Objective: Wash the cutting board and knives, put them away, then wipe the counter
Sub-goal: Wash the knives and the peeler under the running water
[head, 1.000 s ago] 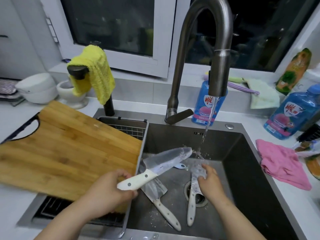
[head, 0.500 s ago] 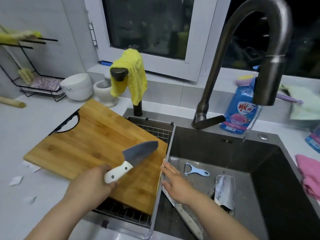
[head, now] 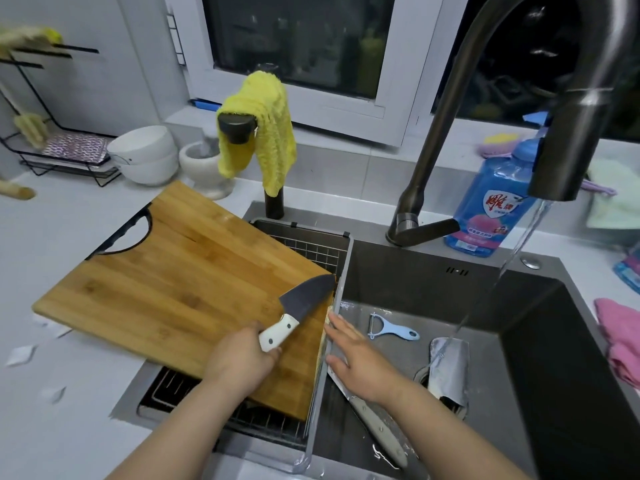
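Fingers of the left hand (head: 242, 358) are curled tight around the white handle of a dark-bladed knife (head: 303, 301). The blade points up and to the right above the near right corner of the cutting board (head: 166, 282). Whether the blade touches the wood, I cannot tell.

The cutting board lies flat, partly on the white counter (head: 52, 427) and partly over the wire drain basket (head: 311, 244), so most of the basket is hidden below it. The right hand (head: 360, 362) holds nothing. Its fingers are straight and lie along the basket rim, just beside the right edge of the board.

Under this hand a second knife (head: 381, 431) lies on the floor of the sink (head: 571, 393); only its pale handle and a small part of the blade show. A cleaver (head: 448, 368) lies over the drain, under the running water (head: 502, 271) from the tap (head: 446, 133), and its handle is out of sight. A blue peeler (head: 389, 329) rests on the sink floor near the right fingertips.

At the right border a pink cloth (head: 620, 341) is cut off. The tap spout covers part of the blue soap bottle (head: 491, 209). A yellow cloth (head: 270, 133) hangs behind the board.
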The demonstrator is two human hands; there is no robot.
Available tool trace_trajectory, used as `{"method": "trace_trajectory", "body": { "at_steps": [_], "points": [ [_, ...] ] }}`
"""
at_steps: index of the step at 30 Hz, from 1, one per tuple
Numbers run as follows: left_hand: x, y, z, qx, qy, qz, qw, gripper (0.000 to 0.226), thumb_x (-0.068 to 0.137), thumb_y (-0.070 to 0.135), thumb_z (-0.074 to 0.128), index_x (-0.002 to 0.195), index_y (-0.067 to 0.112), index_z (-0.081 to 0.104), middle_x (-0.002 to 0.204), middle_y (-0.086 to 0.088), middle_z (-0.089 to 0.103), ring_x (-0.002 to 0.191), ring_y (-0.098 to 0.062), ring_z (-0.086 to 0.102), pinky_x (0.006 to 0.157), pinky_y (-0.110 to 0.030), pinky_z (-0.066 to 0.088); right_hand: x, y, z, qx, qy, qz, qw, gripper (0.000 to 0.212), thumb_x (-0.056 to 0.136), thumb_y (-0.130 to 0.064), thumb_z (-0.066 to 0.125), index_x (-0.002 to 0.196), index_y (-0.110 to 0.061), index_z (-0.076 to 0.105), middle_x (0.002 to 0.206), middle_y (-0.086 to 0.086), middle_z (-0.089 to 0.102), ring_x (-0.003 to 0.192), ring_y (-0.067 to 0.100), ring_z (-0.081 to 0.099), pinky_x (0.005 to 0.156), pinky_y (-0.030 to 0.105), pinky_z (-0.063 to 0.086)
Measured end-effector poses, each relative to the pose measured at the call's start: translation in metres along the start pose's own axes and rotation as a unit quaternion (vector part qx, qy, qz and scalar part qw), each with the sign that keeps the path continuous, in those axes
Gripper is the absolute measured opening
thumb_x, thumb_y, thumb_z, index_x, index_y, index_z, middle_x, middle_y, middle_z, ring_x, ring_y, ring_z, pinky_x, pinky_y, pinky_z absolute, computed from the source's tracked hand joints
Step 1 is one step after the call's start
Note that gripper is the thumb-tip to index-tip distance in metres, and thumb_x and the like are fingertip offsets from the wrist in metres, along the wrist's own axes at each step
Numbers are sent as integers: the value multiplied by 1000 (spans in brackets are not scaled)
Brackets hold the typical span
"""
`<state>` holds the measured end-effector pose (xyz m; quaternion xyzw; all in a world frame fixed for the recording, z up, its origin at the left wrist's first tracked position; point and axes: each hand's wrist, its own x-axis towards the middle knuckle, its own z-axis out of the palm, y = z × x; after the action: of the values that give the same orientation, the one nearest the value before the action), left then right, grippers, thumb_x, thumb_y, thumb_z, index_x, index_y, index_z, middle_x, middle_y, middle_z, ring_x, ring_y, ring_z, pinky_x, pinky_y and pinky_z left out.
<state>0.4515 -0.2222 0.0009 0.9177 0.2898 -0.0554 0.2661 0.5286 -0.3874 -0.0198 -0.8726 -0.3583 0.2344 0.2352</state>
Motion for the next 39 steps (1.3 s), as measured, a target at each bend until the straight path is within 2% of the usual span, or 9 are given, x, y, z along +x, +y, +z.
{"method": "trace_trajectory", "body": {
  "at_steps": [9, 13, 17, 21, 24, 29, 31, 36, 39],
  "points": [
    [6, 0, 26, 7, -55, -10, 998, 32, 90, 28, 50, 117, 12, 41, 95, -4, 56, 85, -23, 56, 68, -30, 44, 0, 4, 0, 27, 1, 6, 1000, 55, 99, -19, 38, 148, -13, 13, 157, -5, -3, 144, 6, -2, 102, 7, -4],
    [4, -1, 33, 6, -106, -22, 994, 21, 91, 26, 48, 105, 14, 39, 94, -5, 55, 83, -22, 53, 70, -28, 42, 0, 6, 5, 90, 15, 23, 996, 54, 97, -12, 41, 147, -14, 18, 157, -8, 2, 143, 4, 5, 101, 4, 1],
    [3, 4, 36, 42, -129, -17, 991, 27, 90, 28, 53, 108, 10, 45, 111, -9, 60, 101, -24, 58, 70, -25, 38, -7, 12, 7, 187, 62, 52, 979, 50, 95, -3, 42, 143, -13, 30, 154, -8, 17, 134, -3, 17, 100, 2, 10],
    [5, 9, 41, 93, -151, 3, 984, 32, 88, 31, 57, 109, 9, 48, 116, -9, 59, 106, -22, 56, 70, -24, 37, -22, 35, 7, 229, 86, 94, 965, 48, 93, 4, 39, 138, -12, 39, 152, -6, 25, 140, 6, 21, 104, 9, 17],
    [5, 11, 42, 111, -152, 11, 982, 34, 86, 34, 59, 109, 10, 52, 110, -7, 61, 105, -20, 56, 69, -22, 36, -34, 55, 9, 239, 93, 129, 958, 47, 91, 7, 38, 134, -10, 44, 150, -3, 30, 140, 9, 24, 105, 11, 18],
    [7, 10, 53, 151, -172, 33, 973, 25, 83, 40, 61, 86, 18, 50, 78, 4, 48, 82, -15, 49, 70, -23, 37, -48, 80, 12, 240, 120, 184, 946, 43, 90, 8, 40, 130, -3, 48, 143, 8, 41, 135, 16, 37, 96, 5, 19],
    [9, 11, 58, 159, -175, 49, 970, 23, 84, 38, 59, 81, 19, 48, 71, 6, 45, 82, -14, 48, 71, -23, 38, -53, 88, 13, 247, 125, 209, 938, 41, 90, 9, 41, 128, -1, 50, 139, 11, 47, 128, 16, 44, 93, 6, 23],
    [12, 8, 57, 113, -199, 55, 972, 20, 93, 27, 47, 81, 17, 60, 78, -1, 59, 91, -23, 59, 67, -20, 36, -64, 115, 13, 231, 124, 254, 931, 38, 90, 7, 42, 125, -1, 54, 126, 9, 56, 106, 10, 49, 80, 4, 32],
    [11, 14, 52, 38, -102, 52, 993, 20, 94, 19, 44, 95, 13, 63, 93, -8, 67, 95, -28, 61, 72, -27, 43, -68, 131, 11, 213, 96, 293, 927, 33, 90, 3, 45, 121, 1, 57, 107, 1, 56, 101, 11, 50, 68, 11, 35]
  ]
}}
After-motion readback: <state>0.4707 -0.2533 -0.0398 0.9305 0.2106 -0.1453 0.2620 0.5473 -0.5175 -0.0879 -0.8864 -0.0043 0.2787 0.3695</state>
